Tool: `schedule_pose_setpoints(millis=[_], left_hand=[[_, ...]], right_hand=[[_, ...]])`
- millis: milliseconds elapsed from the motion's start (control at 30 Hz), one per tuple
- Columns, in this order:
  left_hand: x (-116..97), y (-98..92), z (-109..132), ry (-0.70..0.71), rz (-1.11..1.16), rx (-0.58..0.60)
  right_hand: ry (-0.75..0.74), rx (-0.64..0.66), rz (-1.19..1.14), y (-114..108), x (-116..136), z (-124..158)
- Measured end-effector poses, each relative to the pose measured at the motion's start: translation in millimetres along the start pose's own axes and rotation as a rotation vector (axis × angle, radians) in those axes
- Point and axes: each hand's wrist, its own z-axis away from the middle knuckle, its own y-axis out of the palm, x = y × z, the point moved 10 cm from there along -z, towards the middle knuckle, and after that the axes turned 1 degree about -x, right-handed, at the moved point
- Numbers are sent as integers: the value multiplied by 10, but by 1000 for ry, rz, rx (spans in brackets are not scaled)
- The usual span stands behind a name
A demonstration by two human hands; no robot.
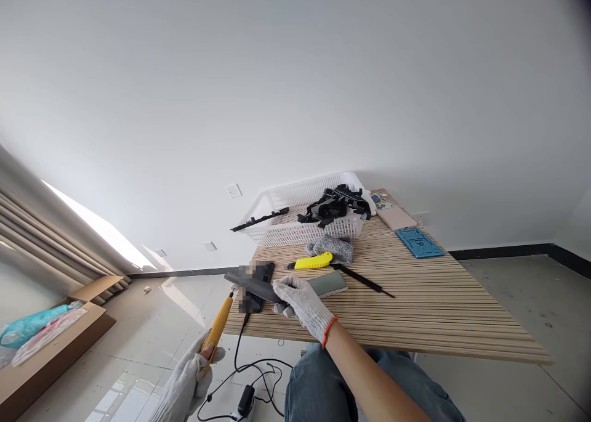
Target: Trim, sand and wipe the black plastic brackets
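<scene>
My left hand (194, 369), in a white knit glove, is closed around a yellow pen-shaped tool (219, 323). The tool points up and away, and its dark tip is close to the left end of a long dark grey plastic piece (261, 288). Whether they touch, I cannot tell. My gloved right hand (298, 302) grips the other end of this piece over the table's left part. A black device (265, 277), partly blurred out, lies behind the piece. Beside the right hand is a flat grey-green block (329, 284). A yellow utility knife (314, 261) lies farther back.
A white plastic basket (309, 232) holding black plastic parts (335, 203) stands at the back of the striped table (415, 311). Nearby are a grey glove (332, 247), a thin black rod (364, 280), a pink phone (396, 216) and a blue plate (419, 243). A black cable (237, 354) hangs at the left.
</scene>
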Motion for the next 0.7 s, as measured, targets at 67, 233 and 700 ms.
schedule_pose_setpoints(millis=[67, 233, 700], left_hand=[[5, 61, 53, -16, 22, 46], [21, 139, 94, -39, 86, 47], [-322, 307, 350, 55, -34, 36]], right_hand=[[-13, 1, -25, 6, 15, 1], [11, -17, -26, 6, 14, 11], [-2, -24, -10, -62, -11, 40]])
